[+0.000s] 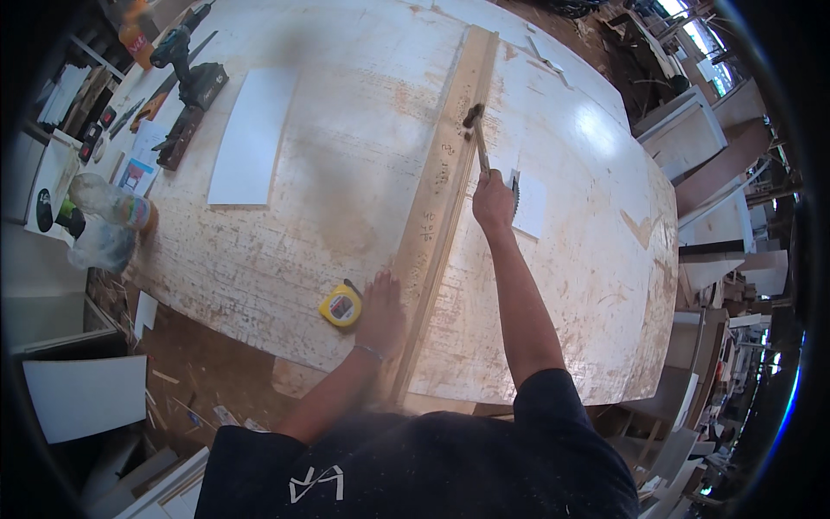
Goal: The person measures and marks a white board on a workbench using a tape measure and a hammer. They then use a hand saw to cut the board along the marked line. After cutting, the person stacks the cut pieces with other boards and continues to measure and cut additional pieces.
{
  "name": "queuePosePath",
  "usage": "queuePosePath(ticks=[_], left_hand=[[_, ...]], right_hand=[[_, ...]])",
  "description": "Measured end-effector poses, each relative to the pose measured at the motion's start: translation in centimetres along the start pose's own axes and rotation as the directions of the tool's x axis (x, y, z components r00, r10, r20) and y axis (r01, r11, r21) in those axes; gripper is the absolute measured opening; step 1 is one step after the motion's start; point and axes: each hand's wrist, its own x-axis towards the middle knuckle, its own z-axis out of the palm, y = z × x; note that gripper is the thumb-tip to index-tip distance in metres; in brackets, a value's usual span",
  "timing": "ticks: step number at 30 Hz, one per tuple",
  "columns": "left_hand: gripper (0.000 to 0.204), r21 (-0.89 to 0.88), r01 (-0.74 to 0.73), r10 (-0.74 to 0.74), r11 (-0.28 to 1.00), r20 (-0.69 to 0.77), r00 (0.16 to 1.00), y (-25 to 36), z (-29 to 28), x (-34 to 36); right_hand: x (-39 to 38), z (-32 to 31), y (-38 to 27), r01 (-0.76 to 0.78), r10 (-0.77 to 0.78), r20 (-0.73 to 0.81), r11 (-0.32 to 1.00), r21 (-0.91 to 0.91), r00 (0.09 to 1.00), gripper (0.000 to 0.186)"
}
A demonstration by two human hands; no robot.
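Mid-frame, the right hand's fingers [489,183] hide the grip of the hammer [483,152], and what the dark toothed strip [516,199] beside them belongs to cannot be told. The pencil-like marks on the plank [441,195] are too small to read; its near end vanishes behind the dark shirt [432,467], lower centre. A grey smudge blurs the bench [372,112], upper centre. The frame's top edge crops the orange bottle [136,43], upper left.
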Motion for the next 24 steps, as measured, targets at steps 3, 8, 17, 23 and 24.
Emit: queuePosePath(ticks=[3,8,17,23,24], left_hand=[[0.062,0.017,-0.002,0.002,1.0,0.0,1.0,0.0,-0.1,0.1],[0.062,-0.008,-0.008,0.008,1.0,-0.012,1.0,0.2,-0.2,0.3],[0.063,-0.001,-0.015,0.014,1.0,-0.018,1.0,0.0,0.2,0.2],[0.061,0.031,-0.01,0.01,0.999,0.001,1.0,-0.1,0.6,-0.1],[0.061,0.039,-0.005,0.005,0.999,0.002,1.0,-0.6,0.5,0.0]], right_hand=[[-1.4,-0.5,-1.1,0.03,-0.015,-0.121,0.991,0.129,0.993,0.032],[0.5,0.9,1.5,0.022,-0.021,0.022,0.999,-0.04,1.0,0.029],[-0.7,1.6,1.2,0.033,-0.031,0.088,0.999,-0.017,0.996,0.026],[-2.6,1.9,0.7,-0.023,0.021,0.043,0.999,0.041,0.999,0.028],[-2.3,1.9,0.3,-0.018,0.017,0.069,1.0,0.004,0.997,0.028]])
